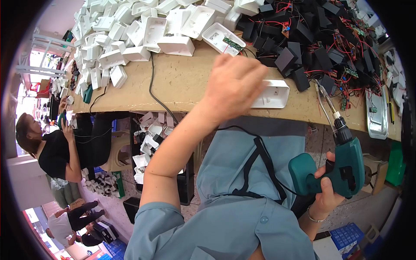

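My right hand (328, 197) is wrapped round a green soldering gun (349, 169) off the table's front edge. Its metal tip and a thin feed tube point up towards the black pile. Over the table, my left hand (236, 84) is closed, fingers curled downward; what they hold is hidden. Partly under this hand lies a white plastic case (275, 94), open side up. Just beyond my knuckles a small green circuit board (233, 43) with a red wire rests at another white case (219, 35).
White plastic cases (173, 26) are heaped at the back left, black boxes (320, 56) with red wires and boards at the back right. A metal tray (377, 115) stands at the right. Black cables cross the tabletop (130, 82). Another person (56, 147) sits at the left.
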The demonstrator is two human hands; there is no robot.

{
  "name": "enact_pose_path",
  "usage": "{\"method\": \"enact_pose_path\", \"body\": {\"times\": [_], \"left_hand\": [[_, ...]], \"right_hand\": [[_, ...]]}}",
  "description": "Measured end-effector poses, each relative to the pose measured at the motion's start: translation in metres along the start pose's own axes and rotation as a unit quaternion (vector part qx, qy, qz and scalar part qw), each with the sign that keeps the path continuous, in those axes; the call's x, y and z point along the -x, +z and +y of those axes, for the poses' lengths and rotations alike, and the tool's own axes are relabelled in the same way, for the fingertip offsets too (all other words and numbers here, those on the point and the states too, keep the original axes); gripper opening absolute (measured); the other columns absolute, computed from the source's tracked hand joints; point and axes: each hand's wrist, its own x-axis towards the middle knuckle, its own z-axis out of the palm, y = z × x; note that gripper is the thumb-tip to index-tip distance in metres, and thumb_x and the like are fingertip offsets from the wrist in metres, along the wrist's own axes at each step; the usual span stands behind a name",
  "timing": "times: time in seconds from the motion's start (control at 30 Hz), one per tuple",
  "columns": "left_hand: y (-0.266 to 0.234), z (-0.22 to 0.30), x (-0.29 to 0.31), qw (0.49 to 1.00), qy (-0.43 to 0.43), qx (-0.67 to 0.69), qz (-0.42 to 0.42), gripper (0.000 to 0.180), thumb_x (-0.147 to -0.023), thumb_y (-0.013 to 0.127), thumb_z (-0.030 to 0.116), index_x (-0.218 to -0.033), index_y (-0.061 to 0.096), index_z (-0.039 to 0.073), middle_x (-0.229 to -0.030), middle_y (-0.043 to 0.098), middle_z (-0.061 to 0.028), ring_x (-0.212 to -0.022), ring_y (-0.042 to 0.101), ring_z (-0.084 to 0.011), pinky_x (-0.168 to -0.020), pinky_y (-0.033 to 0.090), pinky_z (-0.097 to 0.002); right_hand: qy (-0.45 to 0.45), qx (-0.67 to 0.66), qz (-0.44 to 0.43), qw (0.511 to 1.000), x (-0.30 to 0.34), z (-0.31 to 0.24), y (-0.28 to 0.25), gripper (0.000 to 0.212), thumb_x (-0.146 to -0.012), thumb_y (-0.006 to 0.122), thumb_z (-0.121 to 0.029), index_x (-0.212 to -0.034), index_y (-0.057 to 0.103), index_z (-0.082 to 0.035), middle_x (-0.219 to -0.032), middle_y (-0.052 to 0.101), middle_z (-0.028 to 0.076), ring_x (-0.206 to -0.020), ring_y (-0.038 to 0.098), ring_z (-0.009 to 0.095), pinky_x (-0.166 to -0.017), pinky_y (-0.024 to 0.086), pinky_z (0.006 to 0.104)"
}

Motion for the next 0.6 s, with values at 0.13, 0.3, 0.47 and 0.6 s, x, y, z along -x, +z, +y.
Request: {"method": "enact_pose_path", "body": {"times": [0.13, 0.3, 0.47, 0.6], "left_hand": [[-0.033, -0.051, 0.001, 0.992, -0.009, -0.126, -0.017, 0.029, -0.070, 0.060, 0.006, -0.097, 0.064, 0.017, -0.092, 0.057, -0.0007, -0.085, 0.055, -0.0185, -0.077, 0.038, -0.0342], [-0.041, -0.074, -0.008, 0.966, 0.119, -0.178, -0.145, 0.034, -0.071, 0.059, 0.008, -0.099, 0.064, 0.027, -0.101, 0.052, -0.0019, -0.094, 0.052, -0.0175, -0.083, 0.038, -0.0327], [-0.027, -0.079, -0.017, 0.949, 0.202, -0.118, -0.211, 0.025, -0.071, 0.059, 0.013, -0.092, 0.066, 0.025, -0.104, 0.053, -0.0003, -0.094, 0.052, -0.0166, -0.086, 0.039, -0.0315], [-0.021, -0.082, -0.016, 0.962, 0.183, -0.069, -0.189, 0.018, -0.070, 0.063, 0.011, -0.085, 0.067, 0.020, -0.102, 0.056, -0.0006, -0.093, 0.054, -0.0175, -0.085, 0.040, -0.0315]], "right_hand": [[-0.004, -0.007, -0.008, 1.000, -0.002, 0.000, -0.001, 0.061, -0.074, 0.064, -0.011, -0.128, 0.039, 0.006, -0.111, 0.057, 0.022, -0.069, 0.059, 0.017, -0.061, 0.048, 0.0261], [-0.002, -0.003, -0.011, 1.000, -0.002, 0.002, -0.002, 0.061, -0.074, 0.064, -0.010, -0.128, 0.039, 0.006, -0.111, 0.057, 0.022, -0.069, 0.059, 0.017, -0.062, 0.049, 0.0260], [0.003, 0.005, 0.000, 1.000, -0.001, 0.000, 0.000, 0.061, -0.074, 0.063, -0.010, -0.128, 0.039, 0.006, -0.111, 0.057, 0.022, -0.068, 0.059, 0.017, -0.062, 0.049, 0.0261], [0.006, 0.016, 0.006, 1.000, 0.000, -0.001, 0.000, 0.061, -0.073, 0.063, -0.010, -0.128, 0.039, 0.006, -0.111, 0.057, 0.022, -0.068, 0.059, 0.017, -0.062, 0.049, 0.0263]]}}
